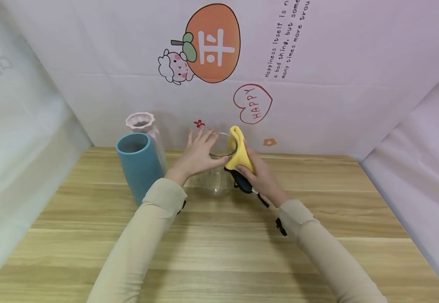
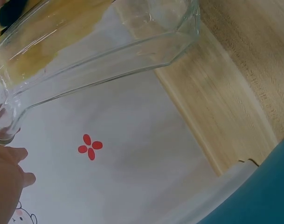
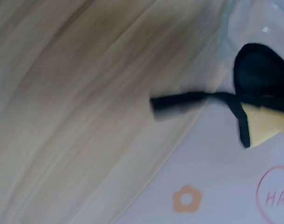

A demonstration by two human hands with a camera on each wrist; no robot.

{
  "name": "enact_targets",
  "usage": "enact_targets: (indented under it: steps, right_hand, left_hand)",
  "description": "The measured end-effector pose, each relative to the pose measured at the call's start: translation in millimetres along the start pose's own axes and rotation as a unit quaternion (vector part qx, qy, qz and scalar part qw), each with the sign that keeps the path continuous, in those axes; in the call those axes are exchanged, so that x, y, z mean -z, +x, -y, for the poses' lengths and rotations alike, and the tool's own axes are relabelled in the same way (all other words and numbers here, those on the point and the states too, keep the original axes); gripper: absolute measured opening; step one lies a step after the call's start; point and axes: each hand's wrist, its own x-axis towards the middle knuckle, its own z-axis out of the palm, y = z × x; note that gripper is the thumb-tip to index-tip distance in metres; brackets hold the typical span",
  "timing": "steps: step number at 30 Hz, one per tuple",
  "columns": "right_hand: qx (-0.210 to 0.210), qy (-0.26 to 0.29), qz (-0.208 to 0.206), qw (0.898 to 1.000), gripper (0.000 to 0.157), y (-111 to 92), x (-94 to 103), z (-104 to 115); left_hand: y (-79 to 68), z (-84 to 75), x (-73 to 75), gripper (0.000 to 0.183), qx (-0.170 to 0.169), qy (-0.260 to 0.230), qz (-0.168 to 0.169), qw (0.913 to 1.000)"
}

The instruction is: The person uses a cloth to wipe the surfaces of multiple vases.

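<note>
A clear glass vase (image 1: 216, 181) stands upright on the table, its ribbed wall close up in the left wrist view. My left hand (image 1: 198, 155) holds it at the rim, with the thumb on the near side and the other fingers spread along the left. In my right hand (image 1: 259, 170) is a yellow cloth with black parts (image 1: 238, 153), gripped against the vase's right side at the rim. Its black strap (image 3: 181, 101) dangles below the hand. The right hand itself is barely visible in the right wrist view.
Left of the vase stand a tall blue vase (image 1: 140, 168) and, behind it, a pale pink vase (image 1: 155, 134) with a scalloped rim. A white printed backdrop (image 1: 310, 113) rises along the table's back edge. Wood-grain tabletop (image 1: 219, 252) extends toward me.
</note>
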Motion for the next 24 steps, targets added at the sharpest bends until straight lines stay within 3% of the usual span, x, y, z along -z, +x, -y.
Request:
enact_targets:
  steps: [5, 14, 20, 24]
  right_hand:
    - [-0.014, 0.021, 0.023, 0.999, 0.078, 3, -15.1, 3]
    - [0.034, -0.075, 0.049, 0.995, 0.075, -2, -22.7, -15]
    - [0.024, -0.172, 0.095, 0.98, 0.07, -16, -18.6, -31]
    - [0.006, -0.21, 0.137, 0.968, 0.068, -26, -14.7, -39]
  left_hand:
    - [1.3, 1.5, -2.0, 0.083, 0.007, -0.008, 0.005, 0.9999]
    - [0.3, -0.3, 0.1, 0.084, 0.004, -0.012, -0.004, 0.9999]
    - [-0.7, -2.6, 1.3, 0.086, 0.011, -0.011, 0.003, 0.9999]
    - [-1.2, -2.2, -2.8, 0.086, 0.014, -0.006, -0.013, 0.9998]
